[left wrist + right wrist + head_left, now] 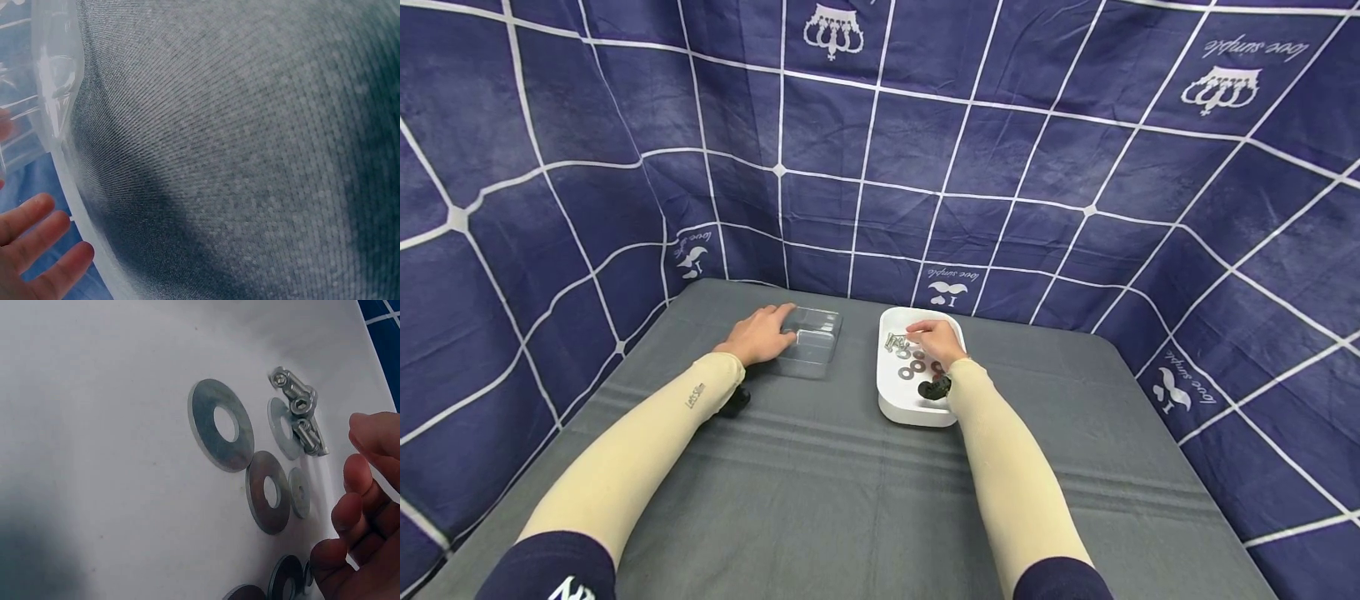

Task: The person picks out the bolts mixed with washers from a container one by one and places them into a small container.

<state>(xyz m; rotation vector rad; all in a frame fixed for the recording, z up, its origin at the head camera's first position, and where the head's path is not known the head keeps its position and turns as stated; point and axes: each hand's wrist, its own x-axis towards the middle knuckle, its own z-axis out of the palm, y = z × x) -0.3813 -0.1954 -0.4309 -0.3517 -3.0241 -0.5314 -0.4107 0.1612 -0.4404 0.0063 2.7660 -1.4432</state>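
Right hand: its grip point(938, 337) hangs over the tray, fingers loosely bent and apart; nothing pinched shows.
Washers: loose point(201, 422), several below that grip and toward its wrist.
Bolts: a small cluster point(302, 405) just off the same fingertips, overlapping one washer.
White tray: beneath the right grip point(917, 414), holding this hardware.
Left hand: fingers spread point(758, 335) at the clear box; pressure cannot be told.
Clear box: compartmented point(808, 354), beside the left fingertips.
Progress: judged early; hardware lies loose in the tray, its handling left to do.
Unverified: box contents, through glare; washers cut off below the right fingers.
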